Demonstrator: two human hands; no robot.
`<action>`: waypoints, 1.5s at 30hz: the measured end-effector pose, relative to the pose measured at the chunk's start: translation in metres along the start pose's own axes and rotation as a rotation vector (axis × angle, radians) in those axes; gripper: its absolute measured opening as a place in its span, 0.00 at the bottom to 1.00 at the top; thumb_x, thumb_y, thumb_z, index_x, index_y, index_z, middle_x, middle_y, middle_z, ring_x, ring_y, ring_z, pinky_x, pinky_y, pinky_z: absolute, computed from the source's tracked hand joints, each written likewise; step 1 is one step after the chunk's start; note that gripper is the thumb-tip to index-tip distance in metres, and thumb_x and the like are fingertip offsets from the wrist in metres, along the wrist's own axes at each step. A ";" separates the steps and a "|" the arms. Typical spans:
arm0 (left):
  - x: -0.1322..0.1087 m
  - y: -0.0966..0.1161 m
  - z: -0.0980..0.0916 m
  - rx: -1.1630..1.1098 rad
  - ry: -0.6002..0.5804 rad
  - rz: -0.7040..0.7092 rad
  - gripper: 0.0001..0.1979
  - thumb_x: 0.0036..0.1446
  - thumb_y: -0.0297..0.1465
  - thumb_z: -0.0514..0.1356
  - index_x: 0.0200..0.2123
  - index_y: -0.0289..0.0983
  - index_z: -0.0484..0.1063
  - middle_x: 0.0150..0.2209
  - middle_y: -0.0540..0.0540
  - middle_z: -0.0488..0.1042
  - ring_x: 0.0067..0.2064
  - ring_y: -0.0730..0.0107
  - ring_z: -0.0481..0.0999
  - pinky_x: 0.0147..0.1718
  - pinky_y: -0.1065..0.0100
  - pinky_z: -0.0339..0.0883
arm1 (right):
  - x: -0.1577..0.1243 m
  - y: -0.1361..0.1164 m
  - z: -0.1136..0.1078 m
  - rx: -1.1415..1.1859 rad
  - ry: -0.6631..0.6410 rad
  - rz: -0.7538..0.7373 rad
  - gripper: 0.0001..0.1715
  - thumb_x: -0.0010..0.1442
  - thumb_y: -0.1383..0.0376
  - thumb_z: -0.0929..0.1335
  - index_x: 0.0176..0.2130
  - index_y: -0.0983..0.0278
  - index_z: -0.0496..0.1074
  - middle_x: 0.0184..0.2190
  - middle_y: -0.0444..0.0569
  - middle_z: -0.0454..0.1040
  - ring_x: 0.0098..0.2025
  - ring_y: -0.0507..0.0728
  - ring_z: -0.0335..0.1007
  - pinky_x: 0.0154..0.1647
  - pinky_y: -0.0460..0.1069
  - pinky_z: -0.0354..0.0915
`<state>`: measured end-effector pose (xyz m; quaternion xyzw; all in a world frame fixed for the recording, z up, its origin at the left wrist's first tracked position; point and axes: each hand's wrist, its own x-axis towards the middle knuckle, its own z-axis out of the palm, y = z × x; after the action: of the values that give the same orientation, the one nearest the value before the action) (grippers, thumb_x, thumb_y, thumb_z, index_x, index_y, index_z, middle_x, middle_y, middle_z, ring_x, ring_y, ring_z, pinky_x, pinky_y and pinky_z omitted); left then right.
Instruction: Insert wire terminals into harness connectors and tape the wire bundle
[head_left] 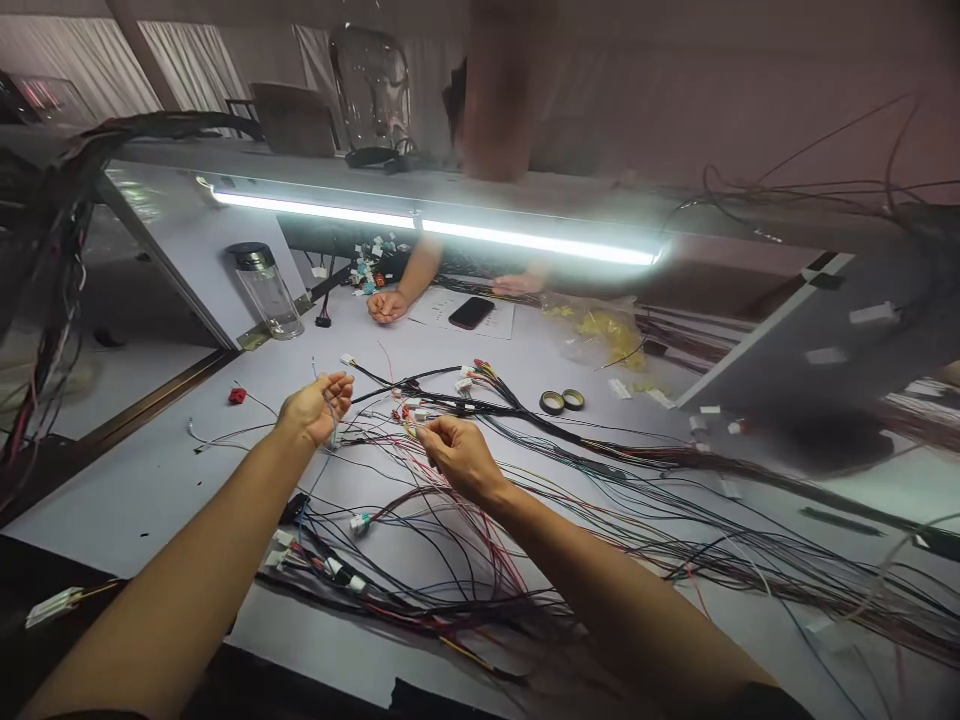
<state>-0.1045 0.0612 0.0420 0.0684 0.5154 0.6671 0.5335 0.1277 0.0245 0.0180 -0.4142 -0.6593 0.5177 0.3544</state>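
My left hand (319, 408) is raised above the table with its fingers curled, and a thin pale blue wire (314, 370) runs through it. To its right, my right hand (459, 455) pinches a small yellowish piece at its fingertips, too small to make out. Just beyond those fingertips lie small red and white connectors (409, 411). Under both hands spreads a wiring harness (517, 410) of black-wrapped branches and loose red, black and green wires. A white-and-teal connector (360, 523) lies nearer to me, and a red connector (237, 396) lies at the left.
Across the table rest a co-worker's hands (387, 306), near a phone (472, 313) on paper. A glass bottle (270, 290) stands at the left. Tape rolls (553, 402) and a bag of yellow parts (600, 330) lie right of centre. A light tube (540, 238) hangs low over the back.
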 end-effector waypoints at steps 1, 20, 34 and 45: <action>-0.007 -0.008 0.002 0.032 -0.014 -0.007 0.12 0.66 0.27 0.47 0.34 0.29 0.67 0.29 0.44 0.71 0.24 0.78 0.71 0.18 0.78 0.63 | -0.003 -0.001 -0.001 0.043 0.010 -0.009 0.16 0.60 0.56 0.64 0.27 0.64 0.66 0.17 0.38 0.63 0.19 0.47 0.57 0.20 0.43 0.54; -0.009 -0.046 0.001 0.184 -0.165 -0.031 0.12 0.64 0.26 0.49 0.34 0.30 0.71 0.41 0.33 0.75 0.41 0.60 0.78 0.36 0.58 0.75 | -0.079 -0.030 -0.008 -0.026 -0.203 -0.054 0.12 0.60 0.61 0.64 0.28 0.64 0.70 0.19 0.40 0.67 0.20 0.46 0.61 0.22 0.41 0.56; -0.085 -0.070 -0.012 0.092 -0.101 -0.149 0.08 0.63 0.26 0.52 0.37 0.31 0.70 0.39 0.35 0.75 0.40 0.57 0.78 0.38 0.55 0.76 | -0.137 -0.032 -0.035 -0.408 -0.195 -0.380 0.07 0.59 0.65 0.67 0.30 0.61 0.74 0.23 0.44 0.76 0.24 0.49 0.68 0.32 0.45 0.60; -0.037 -0.067 0.028 -0.066 -0.058 -0.183 0.04 0.62 0.27 0.56 0.36 0.31 0.67 0.25 0.54 0.63 0.19 0.84 0.59 0.15 0.81 0.56 | -0.171 -0.026 -0.045 -0.393 -0.292 -0.376 0.09 0.56 0.69 0.66 0.25 0.59 0.70 0.19 0.40 0.73 0.21 0.48 0.65 0.35 0.45 0.62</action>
<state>-0.0283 0.0428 0.0209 0.0230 0.4814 0.6300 0.6089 0.2327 -0.1175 0.0464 -0.2666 -0.8559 0.3597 0.2587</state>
